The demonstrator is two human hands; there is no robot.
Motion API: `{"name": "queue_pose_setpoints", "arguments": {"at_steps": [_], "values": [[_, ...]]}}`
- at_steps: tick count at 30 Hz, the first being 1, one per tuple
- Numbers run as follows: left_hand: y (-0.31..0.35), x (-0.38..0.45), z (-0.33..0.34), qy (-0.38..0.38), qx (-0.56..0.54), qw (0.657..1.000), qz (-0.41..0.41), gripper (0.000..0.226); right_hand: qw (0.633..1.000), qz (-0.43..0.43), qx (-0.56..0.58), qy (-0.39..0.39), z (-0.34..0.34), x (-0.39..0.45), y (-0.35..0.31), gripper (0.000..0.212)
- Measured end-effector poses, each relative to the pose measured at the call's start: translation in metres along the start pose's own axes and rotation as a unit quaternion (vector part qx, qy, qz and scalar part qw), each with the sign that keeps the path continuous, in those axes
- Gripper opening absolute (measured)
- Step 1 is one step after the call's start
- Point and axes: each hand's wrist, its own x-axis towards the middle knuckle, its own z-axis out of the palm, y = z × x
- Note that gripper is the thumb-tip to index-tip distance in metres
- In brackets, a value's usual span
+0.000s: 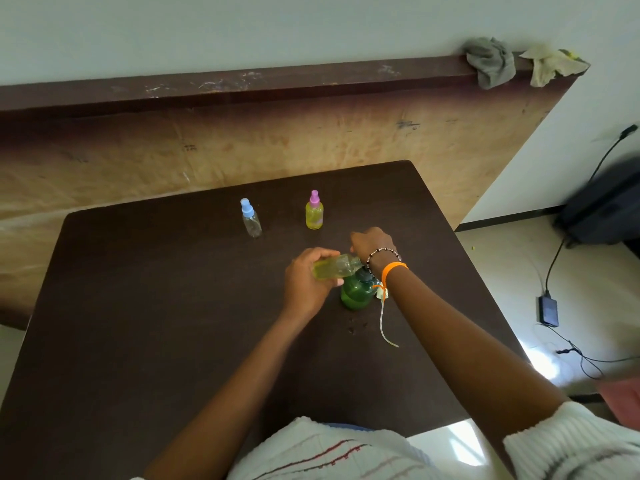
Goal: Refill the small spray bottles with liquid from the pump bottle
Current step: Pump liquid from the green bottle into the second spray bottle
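Dark table [173, 306]: small bottle [334, 267] between hands.

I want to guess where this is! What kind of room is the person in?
Probably a plain room in a home or workshop, though that's hard to tell. There's a dark table by a bare wall, rags on a wooden ledge, and a charger on the tiled floor.

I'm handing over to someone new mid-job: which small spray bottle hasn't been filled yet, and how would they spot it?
Start at the dark brown table and look to its far side, beyond both hands. Two small spray bottles stand upright there, apart from each other. The unfilled one is the left of the pair, the clear bottle with the blue cap; its neighbour, the pink-capped bottle, holds yellow liquid.
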Motion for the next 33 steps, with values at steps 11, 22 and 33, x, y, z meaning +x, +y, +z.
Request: {"name": "queue_pose_setpoints", "arguments": {"at_steps": [11, 22, 33], "values": [[0.000, -0.003, 0.003, 0.007, 0.008, 1.000, -0.008, 0.044, 0.998, 0.004, 0.025, 0.058, 0.004, 0.002, 0.008, 0.038], [-0.001, -0.002, 0.003, 0.007, 0.006, 1.000, -0.007, 0.044, 0.998, 0.019, 0.053, 0.039, 0.004, 0.005, 0.008, 0.041], [-0.001, -0.001, 0.001, 0.003, -0.006, 1.000, -0.002, 0.044, 0.999, 0.024, 0.036, -0.020, 0.002, 0.007, 0.005, 0.041]]}}
